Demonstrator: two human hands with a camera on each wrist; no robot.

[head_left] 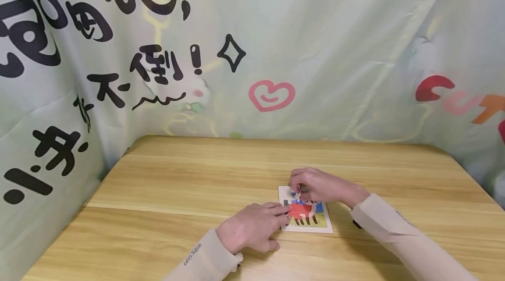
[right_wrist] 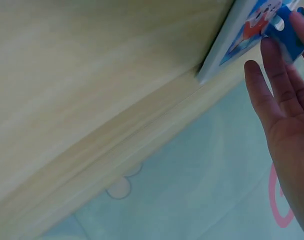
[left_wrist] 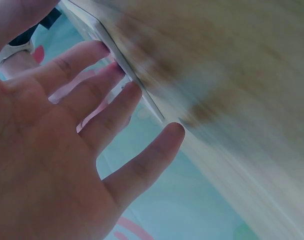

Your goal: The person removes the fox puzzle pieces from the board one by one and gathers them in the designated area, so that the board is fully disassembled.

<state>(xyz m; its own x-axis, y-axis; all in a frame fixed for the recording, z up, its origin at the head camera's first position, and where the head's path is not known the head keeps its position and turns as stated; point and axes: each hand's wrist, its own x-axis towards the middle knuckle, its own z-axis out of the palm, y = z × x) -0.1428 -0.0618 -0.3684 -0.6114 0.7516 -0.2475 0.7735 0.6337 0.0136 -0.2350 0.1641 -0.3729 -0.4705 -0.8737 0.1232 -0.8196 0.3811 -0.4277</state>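
A small jigsaw puzzle [head_left: 311, 229] with a white border lies on the wooden table. Its picture shows an orange-red animal with striped legs on yellow ground against blue. My left hand [head_left: 256, 226] is at the puzzle's left side, with outstretched fingers over that border. In the left wrist view, the fingertips [left_wrist: 133, 90] line up along the board's edge. Over the upper part of the puzzle, my right hand [head_left: 317, 185] pinches a blue puzzle piece [right_wrist: 288, 39] between thumb and fingers. The piece is tilted up from the board, and the hand hides the picture's top right part.
The wooden table [head_left: 177, 184] extends around the puzzle on every side. A pale printed curtain [head_left: 315, 53] with black characters and a pink heart hangs behind the table's far edge and along its left side.
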